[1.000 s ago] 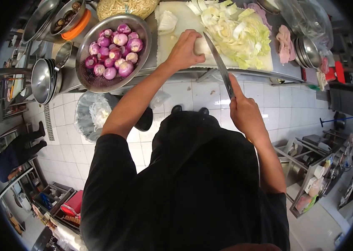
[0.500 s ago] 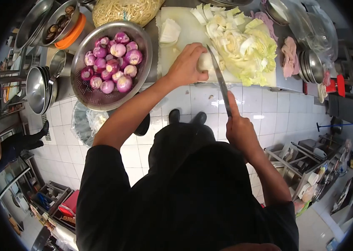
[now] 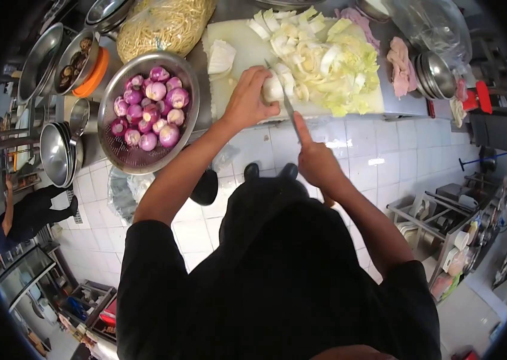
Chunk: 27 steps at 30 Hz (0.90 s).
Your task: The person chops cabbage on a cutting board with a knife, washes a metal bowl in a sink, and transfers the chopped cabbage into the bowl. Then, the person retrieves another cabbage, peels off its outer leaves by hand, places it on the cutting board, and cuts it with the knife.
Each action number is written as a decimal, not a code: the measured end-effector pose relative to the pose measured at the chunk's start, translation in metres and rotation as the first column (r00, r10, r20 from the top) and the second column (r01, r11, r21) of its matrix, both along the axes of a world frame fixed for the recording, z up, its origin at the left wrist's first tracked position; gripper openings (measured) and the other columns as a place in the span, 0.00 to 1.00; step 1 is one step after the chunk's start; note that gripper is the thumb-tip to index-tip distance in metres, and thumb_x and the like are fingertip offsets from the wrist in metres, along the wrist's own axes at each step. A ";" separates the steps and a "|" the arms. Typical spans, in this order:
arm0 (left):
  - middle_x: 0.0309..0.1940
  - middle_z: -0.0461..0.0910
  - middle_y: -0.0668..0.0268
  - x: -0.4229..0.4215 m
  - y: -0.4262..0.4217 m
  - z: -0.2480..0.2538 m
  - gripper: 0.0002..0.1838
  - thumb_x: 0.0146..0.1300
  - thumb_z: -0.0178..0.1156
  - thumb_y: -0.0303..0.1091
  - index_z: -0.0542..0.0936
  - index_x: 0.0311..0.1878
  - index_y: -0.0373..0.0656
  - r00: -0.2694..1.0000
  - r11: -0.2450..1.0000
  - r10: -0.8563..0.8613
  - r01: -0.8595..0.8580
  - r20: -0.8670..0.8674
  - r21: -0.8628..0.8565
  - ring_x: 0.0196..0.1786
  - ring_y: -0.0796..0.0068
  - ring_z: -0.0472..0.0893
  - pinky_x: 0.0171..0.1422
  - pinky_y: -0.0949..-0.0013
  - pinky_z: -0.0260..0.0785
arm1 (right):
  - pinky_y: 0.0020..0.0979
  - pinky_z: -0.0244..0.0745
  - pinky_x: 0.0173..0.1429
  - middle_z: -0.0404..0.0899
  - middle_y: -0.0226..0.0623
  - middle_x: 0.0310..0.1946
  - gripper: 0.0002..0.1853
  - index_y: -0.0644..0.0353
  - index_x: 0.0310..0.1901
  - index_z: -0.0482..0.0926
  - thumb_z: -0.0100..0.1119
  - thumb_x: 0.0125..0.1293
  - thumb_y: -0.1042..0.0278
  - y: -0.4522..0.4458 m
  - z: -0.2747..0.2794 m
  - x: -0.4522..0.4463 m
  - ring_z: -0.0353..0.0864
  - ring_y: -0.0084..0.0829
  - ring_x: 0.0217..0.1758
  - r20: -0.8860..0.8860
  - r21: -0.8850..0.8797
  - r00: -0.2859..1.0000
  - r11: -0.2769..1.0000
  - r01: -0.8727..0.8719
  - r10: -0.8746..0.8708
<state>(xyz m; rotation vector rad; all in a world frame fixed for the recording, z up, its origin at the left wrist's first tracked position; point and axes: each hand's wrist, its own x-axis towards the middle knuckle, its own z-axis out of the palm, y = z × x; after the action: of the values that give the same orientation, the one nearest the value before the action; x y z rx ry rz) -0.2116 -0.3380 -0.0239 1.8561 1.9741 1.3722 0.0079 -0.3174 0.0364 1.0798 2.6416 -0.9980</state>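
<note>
My left hand is closed on a pale chunk of cabbage, thumb at its near side. Gripped in my right hand is a long knife, forefinger stretched along it. Its blade stands against the chunk's right side. Freshly cut white pieces lie just right of the blade. A large heap of chopped cabbage covers the right part of the white cutting board. Another cabbage piece rests at the board's left.
Left of the board stands a metal colander of peeled purple onions. Behind it lies a bag of noodles. Pink cloths and stacked metal bowls are at the right. Another person is at far left.
The whole view has shifted, so the board sits further left. My right hand has come nearer my left, and cut pieces now show right of the blade.
</note>
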 end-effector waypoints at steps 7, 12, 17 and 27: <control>0.49 0.69 0.52 0.002 0.001 0.000 0.32 0.39 0.68 0.32 0.68 0.50 0.37 0.998 1.000 0.006 -0.006 -0.066 -0.004 0.55 0.50 0.69 0.60 0.59 0.64 | 0.53 0.72 0.41 0.78 0.61 0.27 0.43 0.39 0.73 0.43 0.48 0.57 0.76 0.024 -0.006 -0.014 0.78 0.59 0.33 -0.031 -0.101 0.998 0.994 0.044 -0.048; 0.49 0.68 0.52 0.003 -0.002 0.000 0.31 0.41 0.68 0.32 0.68 0.51 0.37 0.999 1.000 -0.003 0.003 -0.054 0.009 0.55 0.50 0.68 0.60 0.59 0.63 | 0.51 0.72 0.42 0.78 0.57 0.25 0.39 0.37 0.73 0.45 0.45 0.62 0.73 0.046 -0.010 -0.002 0.78 0.57 0.31 -0.031 0.057 0.999 0.998 -0.017 0.019; 0.49 0.67 0.51 0.004 -0.008 0.002 0.31 0.41 0.68 0.32 0.68 0.51 0.36 1.000 1.000 0.011 -0.010 -0.021 0.023 0.55 0.51 0.68 0.61 0.59 0.63 | 0.52 0.70 0.45 0.77 0.59 0.27 0.37 0.39 0.73 0.44 0.44 0.64 0.72 0.046 0.009 0.000 0.78 0.58 0.34 0.010 -0.020 1.000 1.000 0.015 -0.015; 0.50 0.70 0.56 0.002 -0.019 -0.010 0.27 0.45 0.67 0.29 0.70 0.51 0.38 0.997 0.998 0.049 -0.051 0.063 0.022 0.53 0.59 0.72 0.57 0.63 0.70 | 0.56 0.69 0.43 0.77 0.59 0.26 0.12 0.66 0.46 0.62 0.46 0.63 0.73 0.004 0.044 -0.013 0.77 0.60 0.35 -0.121 0.098 0.991 0.993 0.066 -0.054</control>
<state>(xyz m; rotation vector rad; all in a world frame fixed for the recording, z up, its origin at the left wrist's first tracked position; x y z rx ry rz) -0.2096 -0.3566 -0.0334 1.7627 1.9955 1.4545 -0.0052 -0.3136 0.0805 1.1616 2.7982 -0.9771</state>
